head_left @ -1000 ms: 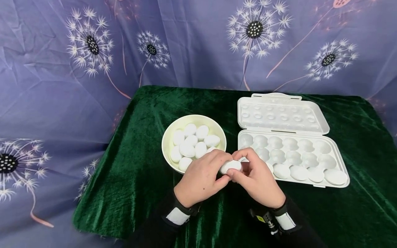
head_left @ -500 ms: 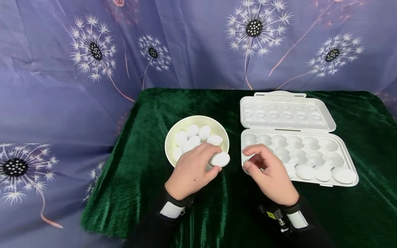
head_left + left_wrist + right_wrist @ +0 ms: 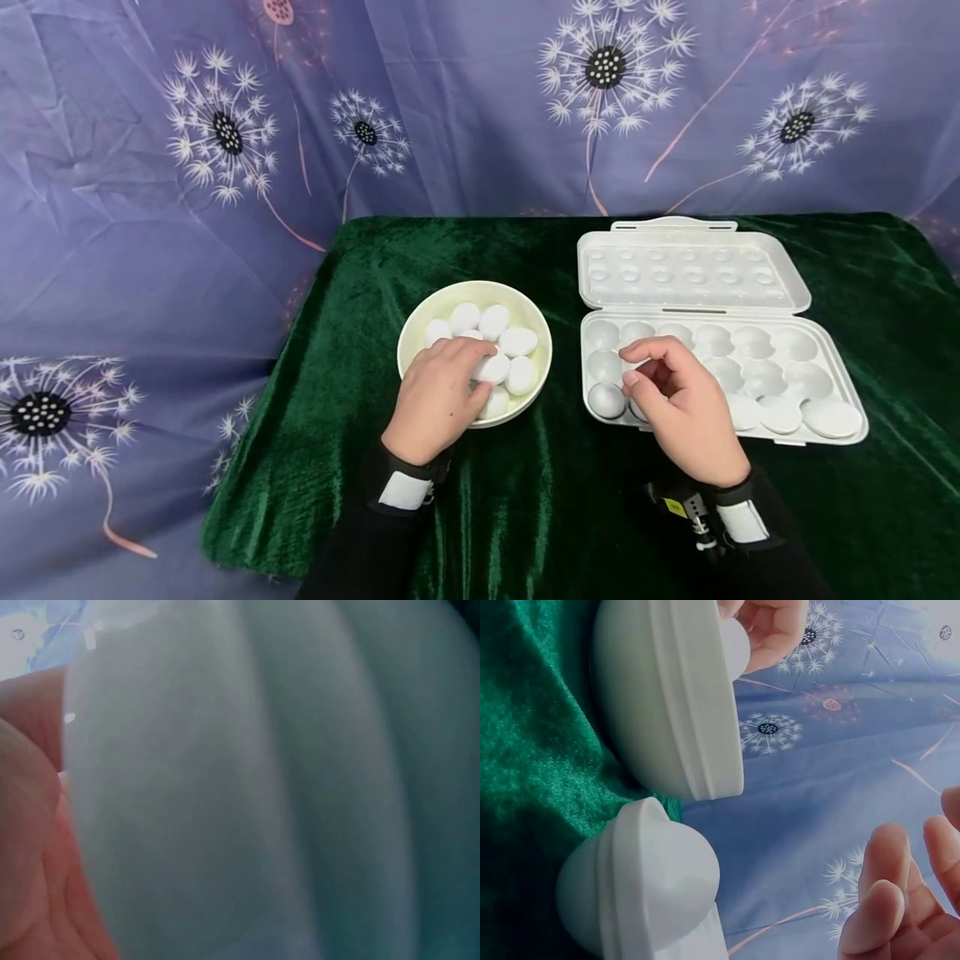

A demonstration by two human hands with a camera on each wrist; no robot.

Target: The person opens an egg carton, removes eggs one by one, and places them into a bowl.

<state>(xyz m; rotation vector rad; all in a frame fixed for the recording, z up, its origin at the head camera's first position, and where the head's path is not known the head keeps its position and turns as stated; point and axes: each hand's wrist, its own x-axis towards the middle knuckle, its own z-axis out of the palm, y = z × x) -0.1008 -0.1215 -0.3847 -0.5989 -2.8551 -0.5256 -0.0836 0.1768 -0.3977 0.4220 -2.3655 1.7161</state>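
My left hand [image 3: 437,392] reaches over the rim of a cream bowl [image 3: 408,333]. Its thumb and fingers pinch a white egg [image 3: 492,368], whose edge also shows above the bowl in the right wrist view. Several more white eggs [image 3: 518,342] lie in that bowl. My right hand [image 3: 684,408] hovers above the left part of a white egg carton [image 3: 843,383], fingers loosely bent and nothing between them. White eggs [image 3: 831,418] sit along the carton's front row; a shaded egg [image 3: 606,401] appears at its left end. The right hand hides some cups.
Behind the cups the carton's lid [image 3: 693,271] stands open, tilted back. Dark green velvet cloth [image 3: 360,283] covers the table. A purple curtain [image 3: 465,108] with dandelion prints hangs along the back and left. The bowl's wall [image 3: 187,787] fills most of the left wrist view.
Both hands held one egg between them. They then parted: the left hand carried the egg left, to over the bowl, while the right hand moved right, over the carton, with nothing held.
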